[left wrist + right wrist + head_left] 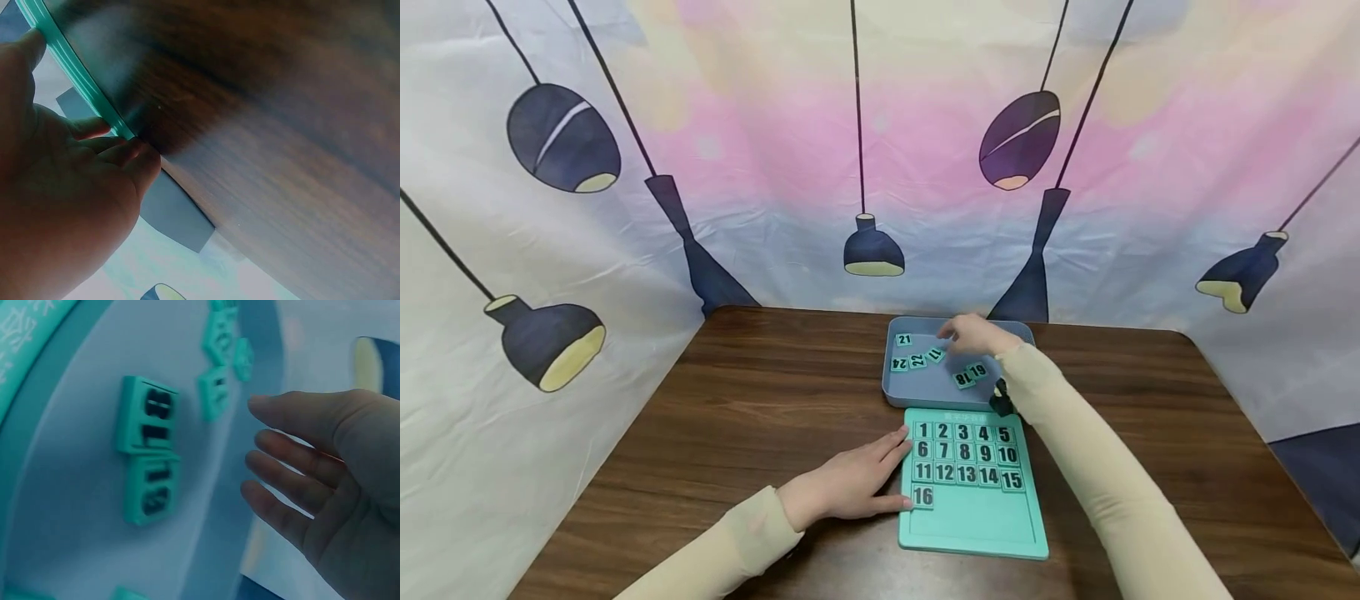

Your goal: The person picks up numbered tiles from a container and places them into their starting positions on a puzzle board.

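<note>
A turquoise number puzzle board (977, 525) lies on the table, with tiles 1 to 15 in three rows and tile 16 (922, 497) starting the fourth. My left hand (850, 482) rests against its left edge, fingers extended; in the left wrist view the fingertips touch the rim. Beyond the board is a blue-grey tray (925, 387) of loose number tiles. Over it hovers my right hand (977, 335), fingers apart and nothing between them. Nearest to it in the head view is tile 17 (935, 355). Tiles 18 (149, 415) and 19 (153, 487) touch each other.
Tiles 21 (904, 339), 22 (917, 361) and 24 (899, 364) lie at the tray's left side. The right forearm covers part of the tray's right side. A brown wooden table (760, 400) carries everything, and a printed cloth (775, 167) hangs behind it.
</note>
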### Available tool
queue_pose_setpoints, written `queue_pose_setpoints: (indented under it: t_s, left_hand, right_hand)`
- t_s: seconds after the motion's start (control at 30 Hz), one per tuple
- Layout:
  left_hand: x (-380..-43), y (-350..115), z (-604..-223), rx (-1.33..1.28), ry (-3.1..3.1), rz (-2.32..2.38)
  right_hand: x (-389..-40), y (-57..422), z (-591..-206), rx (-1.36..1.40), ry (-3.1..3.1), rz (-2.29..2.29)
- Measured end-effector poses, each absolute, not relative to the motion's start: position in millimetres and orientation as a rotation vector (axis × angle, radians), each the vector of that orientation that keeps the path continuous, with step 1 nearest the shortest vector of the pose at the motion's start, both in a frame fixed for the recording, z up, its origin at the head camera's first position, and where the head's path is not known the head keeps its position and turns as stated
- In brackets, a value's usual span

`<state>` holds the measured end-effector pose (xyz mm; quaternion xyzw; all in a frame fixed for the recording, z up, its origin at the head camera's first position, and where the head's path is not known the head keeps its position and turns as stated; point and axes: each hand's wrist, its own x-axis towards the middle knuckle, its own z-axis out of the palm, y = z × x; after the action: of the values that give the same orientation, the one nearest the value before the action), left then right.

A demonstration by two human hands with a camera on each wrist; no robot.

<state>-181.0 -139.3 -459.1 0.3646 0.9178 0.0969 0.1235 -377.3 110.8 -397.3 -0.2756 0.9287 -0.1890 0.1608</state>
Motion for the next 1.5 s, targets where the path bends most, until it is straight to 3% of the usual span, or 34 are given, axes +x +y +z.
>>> queue_pose_setpoints:
  t_s: [0.5, 0.9, 1.23, 1.5]
  left_hand:
    - [-181, -141, -459, 1.064, 2.668, 0.296]
    - [-182, -140, -458, 1.062, 2.656, 0.302]
    - [-180, -138, -460, 1.047, 2.664, 0.295]
    - [-182, -139, -459, 1.044, 2.655, 0.291]
  right_hand:
    - [-389, 93, -426, -0.884, 2.639, -0.404]
    - [-375, 118, -401, -0.88, 2.687, -0.443]
    - [-343, 146, -387, -0.873, 2.635, -0.652]
    - [-283, 164, -388, -0.863, 2.378, -0.984]
